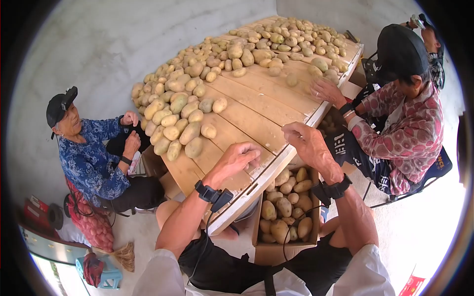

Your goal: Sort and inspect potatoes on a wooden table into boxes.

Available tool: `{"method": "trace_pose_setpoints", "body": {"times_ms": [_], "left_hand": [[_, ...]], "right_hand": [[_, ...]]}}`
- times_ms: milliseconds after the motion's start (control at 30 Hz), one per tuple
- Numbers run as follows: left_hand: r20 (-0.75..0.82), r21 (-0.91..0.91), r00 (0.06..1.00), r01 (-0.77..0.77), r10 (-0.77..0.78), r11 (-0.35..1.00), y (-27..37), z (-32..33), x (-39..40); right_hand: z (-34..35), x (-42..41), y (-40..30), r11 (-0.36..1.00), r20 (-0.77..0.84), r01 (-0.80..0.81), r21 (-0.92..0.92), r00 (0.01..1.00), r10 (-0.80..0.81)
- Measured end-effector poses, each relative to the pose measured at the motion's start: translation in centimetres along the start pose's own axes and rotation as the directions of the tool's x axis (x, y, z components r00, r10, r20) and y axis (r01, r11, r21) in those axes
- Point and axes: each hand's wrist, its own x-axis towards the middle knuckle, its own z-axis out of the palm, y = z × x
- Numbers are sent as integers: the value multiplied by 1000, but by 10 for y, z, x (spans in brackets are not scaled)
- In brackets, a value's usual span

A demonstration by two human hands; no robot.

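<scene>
My left hand [239, 159] hovers over the near edge of a wooden plank table [255, 107], fingers loosely curled and no object visible in them. Nothing shows in my right hand [309, 144] either; it is raised at the table's white front rim, with bent fingers and the thumb apart. Nearest to the left hand is a group of potatoes [190, 133] on the tabletop. Below my right hand, a cardboard box [255, 231] stands between my knees, holding several potatoes [284, 207]. Each of my wrists wears a black strap with a small device and cable.
A large heap of potatoes [229, 55] covers the table's far side. At left sits a person in a blue patterned shirt [92, 148]; at right, one in a red patterned shirt [403, 129] has a hand [327, 90] by potatoes. A red mesh sack [90, 222] and blue stool [109, 275] stand lower left.
</scene>
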Motion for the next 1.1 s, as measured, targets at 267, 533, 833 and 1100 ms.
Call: {"method": "trace_pose_setpoints", "body": {"times_ms": [267,533,833,1100], "left_hand": [[-7,-7,1000,9,-9,1000,1,-2,-1],[-11,-31,1000,-23,23,999,4,-2,2],[-218,464,955,-77,198,882,-3,-23,8],[-273,959,915,237,298,153,-51,-96,31]], "right_hand": [[37,19,37,984,-82,113,-140,989,-125],[76,41,64,866,-123,277,-416,927,-355],[89,39,64,856,-164,245,-455,922,-351],[95,42,66,867,-149,259,-426,925,-349]]}}
